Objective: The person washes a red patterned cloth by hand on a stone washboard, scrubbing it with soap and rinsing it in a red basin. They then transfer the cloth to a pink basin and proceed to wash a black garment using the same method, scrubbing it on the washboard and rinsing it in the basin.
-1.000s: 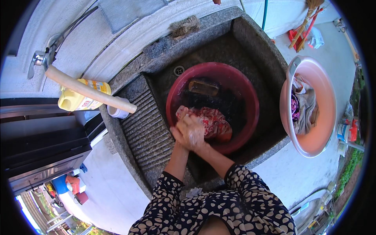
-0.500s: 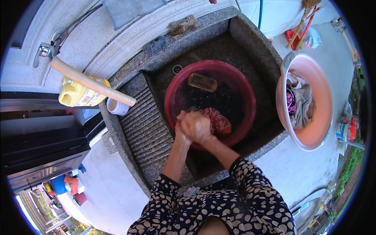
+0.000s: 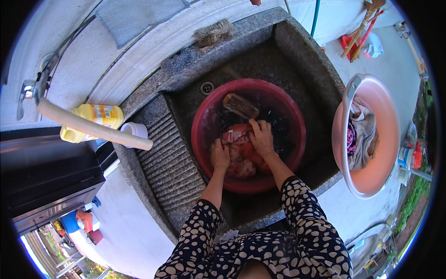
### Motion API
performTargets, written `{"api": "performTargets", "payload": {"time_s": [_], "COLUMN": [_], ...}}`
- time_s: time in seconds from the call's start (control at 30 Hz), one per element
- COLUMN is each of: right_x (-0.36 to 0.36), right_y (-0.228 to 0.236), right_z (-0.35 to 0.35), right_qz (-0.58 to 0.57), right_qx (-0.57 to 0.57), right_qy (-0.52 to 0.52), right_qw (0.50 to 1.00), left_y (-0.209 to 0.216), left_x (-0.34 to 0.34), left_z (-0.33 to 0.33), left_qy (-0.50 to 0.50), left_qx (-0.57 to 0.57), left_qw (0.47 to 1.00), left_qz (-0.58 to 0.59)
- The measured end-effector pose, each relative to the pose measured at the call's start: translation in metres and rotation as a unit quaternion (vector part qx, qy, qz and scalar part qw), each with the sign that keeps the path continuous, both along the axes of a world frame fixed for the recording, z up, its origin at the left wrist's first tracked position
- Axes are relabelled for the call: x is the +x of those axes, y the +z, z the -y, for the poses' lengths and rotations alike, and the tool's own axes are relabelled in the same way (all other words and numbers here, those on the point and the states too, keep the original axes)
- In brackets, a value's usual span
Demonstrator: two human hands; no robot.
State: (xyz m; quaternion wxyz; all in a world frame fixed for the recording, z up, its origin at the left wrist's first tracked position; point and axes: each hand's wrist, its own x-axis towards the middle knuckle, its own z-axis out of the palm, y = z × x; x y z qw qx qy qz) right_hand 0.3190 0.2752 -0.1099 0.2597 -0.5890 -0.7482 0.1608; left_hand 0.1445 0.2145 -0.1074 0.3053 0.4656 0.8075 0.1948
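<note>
In a dark red plastic basin of dark water lies a wet red and white patterned cloth, spread and bunched near its front side. My left hand grips the cloth's left edge with curled fingers. At the far right part of the cloth, my right hand has hold of it, fingertips partly hidden in the folds. Just beyond the right fingertips floats a brown scrubbing brush, its back turned down or up, I cannot tell.
The basin stands in a stone sink with a ridged washboard on the left. A hose from the tap crosses a yellow jug and a white cup. At right, a pink basin holds laundry.
My hands have come apart from being clasped together over the bunched cloth. The cloth is now lower and spread out in the basin, and the brush has tilted slightly.
</note>
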Motion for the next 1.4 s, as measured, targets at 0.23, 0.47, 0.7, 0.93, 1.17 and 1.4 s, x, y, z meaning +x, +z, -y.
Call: {"api": "performTargets", "payload": {"time_s": [0.23,0.47,0.7,0.93,1.17,1.4], "right_x": [0.027,0.048,0.075,0.060,0.056,0.060], "right_y": [-0.004,0.114,0.100,0.096,0.237,0.359], "right_z": [-0.029,-0.046,-0.018,-0.002,-0.042,-0.047], "right_qz": [0.038,-0.155,0.042,-0.331,-0.501,-0.533], "right_qx": [-0.138,-0.241,-0.116,-0.255,-0.222,-0.093], "right_qy": [0.020,0.002,0.072,0.033,0.063,0.156], "right_qw": [0.990,0.958,0.990,0.908,0.834,0.827], "left_y": [0.018,0.095,0.123,0.139,0.234,0.320], "left_x": [-0.005,-0.029,-0.066,-0.069,-0.046,-0.044], "left_z": [-0.010,-0.027,-0.005,0.022,0.005,0.004], "left_qy": [-0.046,-0.018,0.052,-0.018,0.146,0.051], "left_qx": [0.043,0.072,-0.019,0.170,0.239,0.304], "left_qw": [0.997,0.997,0.935,0.944,0.784,0.640], "left_qz": [-0.045,-0.036,0.349,0.281,0.554,0.704]}}
